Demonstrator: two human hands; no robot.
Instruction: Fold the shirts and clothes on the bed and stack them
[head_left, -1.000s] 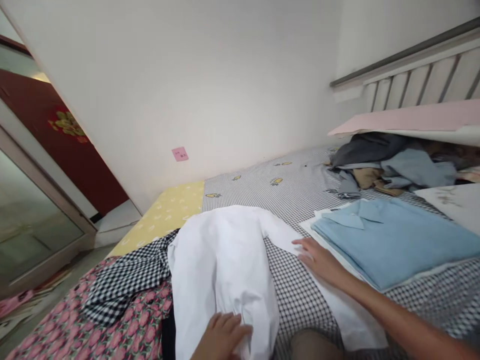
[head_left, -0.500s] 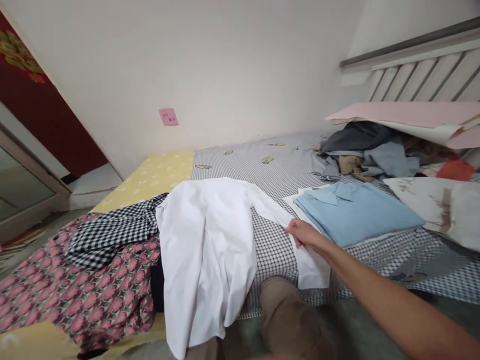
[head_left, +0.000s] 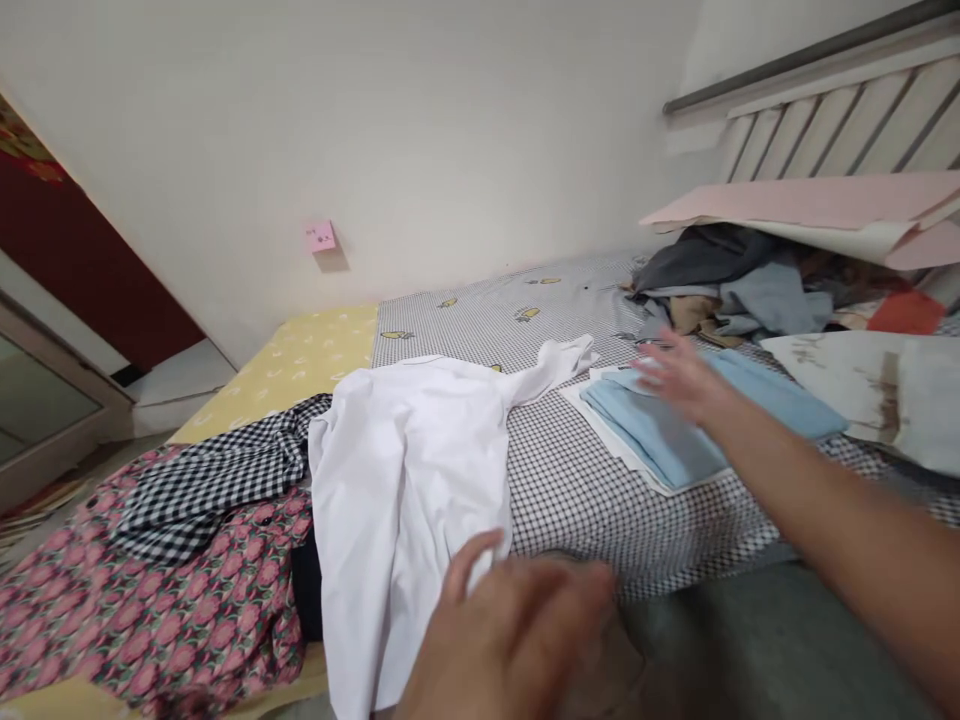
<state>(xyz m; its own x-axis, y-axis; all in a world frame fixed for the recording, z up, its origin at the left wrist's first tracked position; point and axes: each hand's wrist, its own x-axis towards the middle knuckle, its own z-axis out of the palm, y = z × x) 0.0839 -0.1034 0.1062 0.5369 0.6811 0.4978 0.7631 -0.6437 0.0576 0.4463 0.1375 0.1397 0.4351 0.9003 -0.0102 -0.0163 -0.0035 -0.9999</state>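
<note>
The sleeve (head_left: pixel 551 368) of the white shirt (head_left: pixel 416 450) has flipped outward and lies loose; right hand (head_left: pixel 679 378) and left hand (head_left: pixel 510 630) wide, seemingly empty.

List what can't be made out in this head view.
In the head view:
Pink note: writing too small to read.
Blue shirt: partly hidden behind the blurred right hand.
White shirt: lower part hidden by the blurred left hand and cut off by the bottom edge.
Clothes pile: partly hidden under the pink sheet.
</note>
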